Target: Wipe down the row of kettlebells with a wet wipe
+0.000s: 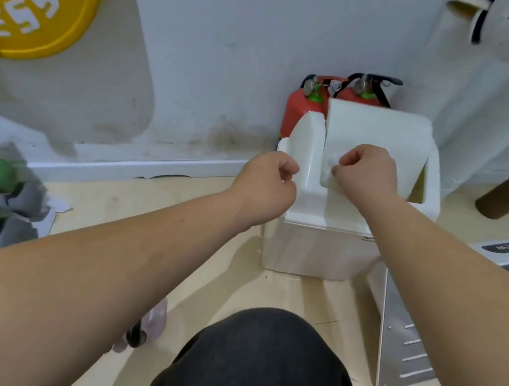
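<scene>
Your right hand (pixel 367 172) pinches the crumpled wet wipe (pixel 328 172) between thumb and curled fingers, directly over the white bin (pixel 314 251), probably to drop it in. Your left hand (pixel 265 182) curls against the raised lid flap (pixel 306 140), seemingly propping it open, though I cannot tell whether it truly grips. No kettlebells are in view.

**Both arms out, both hands curled**

Our bare forearms reach forward and draw close together. Our left hand (pixel 264 187) is curled, thumb meeting forefinger; whether it grips anything we cannot tell. Our right hand (pixel 368 174), slightly farther ahead, is knuckles-up and pinches a white wipe (pixel 328 176) at the thumb tip.
</scene>
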Available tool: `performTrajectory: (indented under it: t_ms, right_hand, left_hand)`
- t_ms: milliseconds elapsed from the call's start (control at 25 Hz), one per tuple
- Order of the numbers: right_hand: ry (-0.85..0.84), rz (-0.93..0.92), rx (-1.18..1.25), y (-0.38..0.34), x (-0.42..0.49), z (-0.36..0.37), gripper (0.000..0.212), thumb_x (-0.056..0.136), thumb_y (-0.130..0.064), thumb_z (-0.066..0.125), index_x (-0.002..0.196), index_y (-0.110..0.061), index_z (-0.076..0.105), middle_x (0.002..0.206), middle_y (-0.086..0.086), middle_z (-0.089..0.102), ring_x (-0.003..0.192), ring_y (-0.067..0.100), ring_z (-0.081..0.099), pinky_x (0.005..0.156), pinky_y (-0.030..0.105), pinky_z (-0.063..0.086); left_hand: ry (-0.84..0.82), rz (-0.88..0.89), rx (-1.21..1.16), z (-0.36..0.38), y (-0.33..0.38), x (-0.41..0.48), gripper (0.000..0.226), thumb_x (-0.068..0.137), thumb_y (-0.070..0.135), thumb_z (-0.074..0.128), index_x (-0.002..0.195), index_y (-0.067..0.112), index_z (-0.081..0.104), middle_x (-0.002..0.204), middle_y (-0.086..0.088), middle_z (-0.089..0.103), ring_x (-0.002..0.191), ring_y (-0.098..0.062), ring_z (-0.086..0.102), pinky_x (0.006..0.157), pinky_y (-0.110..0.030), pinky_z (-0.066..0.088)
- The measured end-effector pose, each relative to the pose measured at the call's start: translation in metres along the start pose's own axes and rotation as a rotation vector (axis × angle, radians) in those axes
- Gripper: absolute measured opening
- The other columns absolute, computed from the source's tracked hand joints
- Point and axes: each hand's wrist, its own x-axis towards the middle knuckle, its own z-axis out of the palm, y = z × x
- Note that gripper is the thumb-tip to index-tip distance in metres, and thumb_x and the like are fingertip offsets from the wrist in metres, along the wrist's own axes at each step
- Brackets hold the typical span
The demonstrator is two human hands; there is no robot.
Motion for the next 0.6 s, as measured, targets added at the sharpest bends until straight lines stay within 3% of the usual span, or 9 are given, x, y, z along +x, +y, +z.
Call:
performTrajectory:
  t_ms: [80, 160, 280, 320, 360, 440, 480, 520, 600]
  right_hand:
    - [-0.053, 0.015, -0.051, 0.004, 0.002, 0.011, 0.009, 0.077, -0.020, 0.074, 0.078, -0.019, 0.065, 0.089, 0.002, 0.069, 0.084, 0.025, 0.065, 0.077, 0.037, 0.058]
    - [-0.140, 0.021, -0.147, 0.004, 0.007, 0.022, 0.003, 0.081, -0.020, 0.067, 0.078, -0.018, 0.068, 0.089, 0.006, 0.070, 0.087, 0.030, 0.067, 0.079, 0.039, 0.058]
    - [-0.450, 0.044, -0.343, -0.012, 0.009, 0.017, 0.037, 0.093, -0.021, 0.046, 0.125, -0.015, 0.065, 0.127, 0.008, 0.062, 0.121, 0.034, 0.056, 0.103, 0.041, 0.046]
    - [-0.496, 0.049, -0.343, -0.016, 0.010, 0.011, 0.039, 0.095, -0.022, 0.044, 0.130, -0.015, 0.060, 0.131, 0.005, 0.058, 0.124, 0.033, 0.052, 0.106, 0.043, 0.042]
    - [-0.471, 0.048, -0.347, -0.020, 0.008, 0.004, 0.034, 0.094, -0.026, 0.045, 0.120, -0.012, 0.061, 0.124, 0.004, 0.059, 0.117, 0.033, 0.055, 0.100, 0.044, 0.044]
    - [-0.162, -0.033, -0.482, -0.027, 0.000, -0.006, 0.028, 0.085, -0.032, 0.047, 0.094, -0.009, 0.061, 0.100, 0.005, 0.062, 0.093, 0.031, 0.061, 0.073, 0.036, 0.045]
    - [-0.026, -0.114, -0.544, -0.028, -0.005, -0.008, 0.025, 0.083, -0.030, 0.047, 0.091, -0.010, 0.059, 0.099, 0.006, 0.060, 0.093, 0.031, 0.060, 0.069, 0.034, 0.042]
    - [0.041, -0.188, -0.558, -0.030, -0.010, -0.008, 0.026, 0.083, -0.027, 0.046, 0.099, -0.011, 0.059, 0.107, 0.009, 0.056, 0.102, 0.032, 0.056, 0.071, 0.036, 0.041]
    - [-0.012, -0.222, -0.520, -0.033, -0.008, -0.006, 0.039, 0.082, -0.019, 0.046, 0.119, -0.010, 0.054, 0.127, 0.013, 0.048, 0.120, 0.035, 0.045, 0.083, 0.043, 0.043]
  left_hand:
    - [0.000, 0.007, 0.028, 0.003, -0.006, 0.003, 0.030, 0.092, 0.011, 0.055, 0.117, 0.023, 0.065, 0.109, 0.008, 0.063, 0.089, -0.007, 0.061, 0.064, -0.016, 0.048]
    - [0.004, 0.013, 0.044, 0.003, -0.010, 0.006, 0.030, 0.091, 0.011, 0.056, 0.118, 0.023, 0.065, 0.111, 0.007, 0.063, 0.095, -0.012, 0.063, 0.068, -0.019, 0.050]
    - [0.014, 0.000, 0.037, -0.002, -0.011, 0.007, 0.030, 0.092, 0.011, 0.056, 0.118, 0.023, 0.065, 0.112, 0.008, 0.062, 0.096, -0.013, 0.062, 0.066, -0.021, 0.050]
    - [0.017, -0.002, 0.033, -0.004, -0.011, 0.007, 0.031, 0.092, 0.011, 0.055, 0.118, 0.024, 0.065, 0.112, 0.008, 0.062, 0.096, -0.013, 0.062, 0.066, -0.020, 0.049]
    - [0.017, -0.005, 0.034, -0.008, -0.009, 0.005, 0.030, 0.092, 0.011, 0.055, 0.118, 0.024, 0.065, 0.113, 0.007, 0.063, 0.097, -0.013, 0.062, 0.066, -0.020, 0.050]
    - [0.024, 0.010, 0.038, -0.014, -0.011, 0.003, 0.029, 0.093, 0.011, 0.054, 0.116, 0.022, 0.066, 0.113, 0.005, 0.065, 0.098, -0.015, 0.064, 0.067, -0.020, 0.050]
    - [0.030, 0.023, 0.037, -0.017, -0.011, 0.000, 0.029, 0.093, 0.010, 0.054, 0.116, 0.022, 0.066, 0.113, 0.004, 0.066, 0.098, -0.016, 0.064, 0.067, -0.020, 0.050]
    - [0.031, 0.031, 0.045, -0.019, -0.009, -0.004, 0.029, 0.093, 0.010, 0.054, 0.116, 0.021, 0.066, 0.113, 0.004, 0.066, 0.097, -0.015, 0.064, 0.067, -0.019, 0.050]
    - [0.044, 0.049, 0.048, -0.024, -0.006, -0.011, 0.030, 0.093, 0.009, 0.053, 0.118, 0.020, 0.066, 0.114, 0.004, 0.066, 0.095, -0.015, 0.064, 0.066, -0.017, 0.049]
